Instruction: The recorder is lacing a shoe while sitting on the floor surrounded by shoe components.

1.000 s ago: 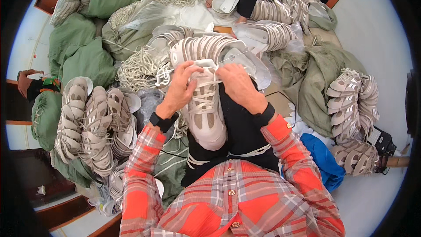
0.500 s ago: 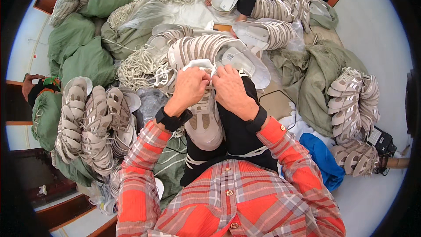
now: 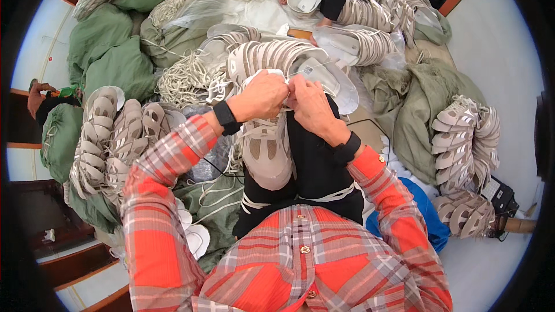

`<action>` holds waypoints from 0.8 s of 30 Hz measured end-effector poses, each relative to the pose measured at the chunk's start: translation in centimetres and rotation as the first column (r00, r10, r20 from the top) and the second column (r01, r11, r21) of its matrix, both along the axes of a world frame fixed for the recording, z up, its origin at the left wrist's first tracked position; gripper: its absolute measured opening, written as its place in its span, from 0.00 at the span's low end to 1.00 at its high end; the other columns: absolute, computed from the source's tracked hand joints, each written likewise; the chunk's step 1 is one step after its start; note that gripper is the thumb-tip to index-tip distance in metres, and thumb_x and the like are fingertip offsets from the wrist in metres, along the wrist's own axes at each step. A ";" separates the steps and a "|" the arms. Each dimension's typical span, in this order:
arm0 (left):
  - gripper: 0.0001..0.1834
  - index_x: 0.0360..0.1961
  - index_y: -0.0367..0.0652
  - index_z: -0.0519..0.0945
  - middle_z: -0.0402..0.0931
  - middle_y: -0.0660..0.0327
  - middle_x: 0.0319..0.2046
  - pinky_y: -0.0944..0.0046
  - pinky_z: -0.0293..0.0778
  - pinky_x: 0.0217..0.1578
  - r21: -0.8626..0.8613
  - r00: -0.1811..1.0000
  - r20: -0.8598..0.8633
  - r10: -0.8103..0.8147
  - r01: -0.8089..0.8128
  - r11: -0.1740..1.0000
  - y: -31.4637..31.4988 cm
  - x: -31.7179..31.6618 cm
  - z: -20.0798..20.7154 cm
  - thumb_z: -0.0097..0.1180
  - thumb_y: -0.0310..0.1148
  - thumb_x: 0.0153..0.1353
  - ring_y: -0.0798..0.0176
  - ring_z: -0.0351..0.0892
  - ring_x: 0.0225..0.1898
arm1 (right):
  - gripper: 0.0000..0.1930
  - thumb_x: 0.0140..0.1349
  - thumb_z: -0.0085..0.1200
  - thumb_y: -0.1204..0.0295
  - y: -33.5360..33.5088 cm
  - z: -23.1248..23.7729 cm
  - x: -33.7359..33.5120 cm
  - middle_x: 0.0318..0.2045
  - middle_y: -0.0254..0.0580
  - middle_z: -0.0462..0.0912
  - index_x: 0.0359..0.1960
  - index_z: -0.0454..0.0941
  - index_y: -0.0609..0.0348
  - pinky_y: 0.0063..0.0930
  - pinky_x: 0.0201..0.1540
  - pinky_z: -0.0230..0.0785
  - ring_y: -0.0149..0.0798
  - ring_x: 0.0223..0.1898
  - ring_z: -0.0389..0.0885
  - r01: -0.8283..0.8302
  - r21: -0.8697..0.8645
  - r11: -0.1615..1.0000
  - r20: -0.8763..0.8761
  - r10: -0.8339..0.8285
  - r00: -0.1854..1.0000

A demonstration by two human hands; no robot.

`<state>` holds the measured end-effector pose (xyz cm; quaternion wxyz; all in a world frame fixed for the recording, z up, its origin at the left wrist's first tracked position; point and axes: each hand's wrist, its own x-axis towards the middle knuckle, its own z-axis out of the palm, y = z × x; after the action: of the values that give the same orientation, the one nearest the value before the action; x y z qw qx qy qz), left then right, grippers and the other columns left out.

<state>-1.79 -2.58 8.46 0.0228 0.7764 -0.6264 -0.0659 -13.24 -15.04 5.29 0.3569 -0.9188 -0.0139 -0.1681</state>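
A beige shoe upper [image 3: 267, 159] with mesh toe panels and pale laces lies over my black-trousered lap, its toe toward me. My left hand [image 3: 263, 95] is closed in a pinch at the far, opening end of the upper. Close against it, my right hand [image 3: 314, 111] pinches too, and the fingertips of both hands nearly meet around a white shoelace. A thin pale strand runs from the fingers up to the right. Most of the upper's opening is hidden by my hands. Just beyond is a curved row of nested beige uppers [image 3: 254, 60] with pale insole boards.
Stacked uppers [image 3: 95, 144] stand at my left, more uppers [image 3: 457, 138] at the right. Green sacks [image 3: 118, 69] and a tangle of white laces [image 3: 188, 84] lie far left. Blue cloth [image 3: 413, 208] is beside my right arm. Another person's hand [image 3: 325, 22] is among uppers ahead.
My hands have shifted slightly on the upper, and my left elbow has swung outward to the left. A strand now stretches up and right from the fingers. The view has shifted a little.
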 end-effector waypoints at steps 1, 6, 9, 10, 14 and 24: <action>0.03 0.22 0.41 0.75 0.72 0.55 0.26 0.56 0.64 0.38 0.050 0.998 -0.039 -0.054 0.056 0.997 -0.2 0.4 0.1 0.53 0.28 0.45 0.51 0.73 0.35 | 0.16 0.43 0.48 0.86 -0.1 0.2 -0.1 0.28 0.43 0.74 0.36 0.63 0.60 0.39 0.38 0.56 0.48 0.36 0.73 0.001 0.064 0.998 -0.012 0.000 1.000; 0.04 0.18 0.41 0.77 0.74 0.55 0.26 0.54 0.66 0.36 -0.015 0.925 -0.375 0.055 -0.065 0.998 0.2 0.9 0.0 0.53 0.30 0.43 0.51 0.75 0.34 | 0.14 0.43 0.49 0.84 0.6 0.1 0.0 0.26 0.47 0.73 0.35 0.65 0.63 0.39 0.41 0.58 0.51 0.35 0.73 0.070 -0.067 0.995 0.017 -0.069 0.997; 0.04 0.17 0.42 0.78 0.75 0.56 0.24 0.56 0.67 0.34 0.012 0.991 -0.109 -0.078 0.080 0.997 -0.3 1.0 0.4 0.55 0.30 0.42 0.53 0.76 0.33 | 0.13 0.45 0.50 0.83 0.2 -0.3 0.0 0.28 0.45 0.74 0.35 0.66 0.62 0.39 0.41 0.58 0.49 0.36 0.72 0.045 -0.044 0.998 0.025 -0.044 0.999; 0.02 0.19 0.43 0.76 0.73 0.57 0.26 0.58 0.65 0.36 0.083 0.980 -0.051 -0.191 0.195 0.977 -0.7 1.3 1.0 0.55 0.28 0.42 0.54 0.74 0.34 | 0.13 0.46 0.52 0.83 0.1 -0.3 0.0 0.30 0.43 0.75 0.35 0.67 0.60 0.39 0.41 0.57 0.48 0.37 0.71 0.031 -0.040 0.999 0.018 -0.030 0.999; 0.05 0.22 0.42 0.76 0.71 0.59 0.26 0.60 0.65 0.36 0.243 0.913 0.184 -0.364 0.316 0.917 -0.8 1.4 3.8 0.57 0.28 0.41 0.56 0.72 0.35 | 0.07 0.48 0.56 0.78 -0.7 0.5 -1.1 0.31 0.40 0.74 0.30 0.74 0.57 0.36 0.43 0.59 0.46 0.37 0.70 -0.071 -0.031 0.997 0.161 0.075 0.984; 0.12 0.16 0.41 0.68 0.64 0.66 0.12 0.62 0.60 0.19 0.225 0.644 -0.665 0.378 -0.310 0.924 6.0 3.4 3.5 0.47 0.33 0.54 0.67 0.64 0.16 | 0.06 0.46 0.55 0.71 1.1 2.3 1.8 0.28 0.43 0.77 0.23 0.78 0.59 0.38 0.41 0.61 0.45 0.37 0.74 -0.236 -0.495 0.836 -0.080 0.226 0.971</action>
<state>1.63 3.43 11.99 0.2340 0.7983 -0.4080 -0.3761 -11.41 -13.90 7.54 0.1239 -0.9728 -0.1645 -0.1060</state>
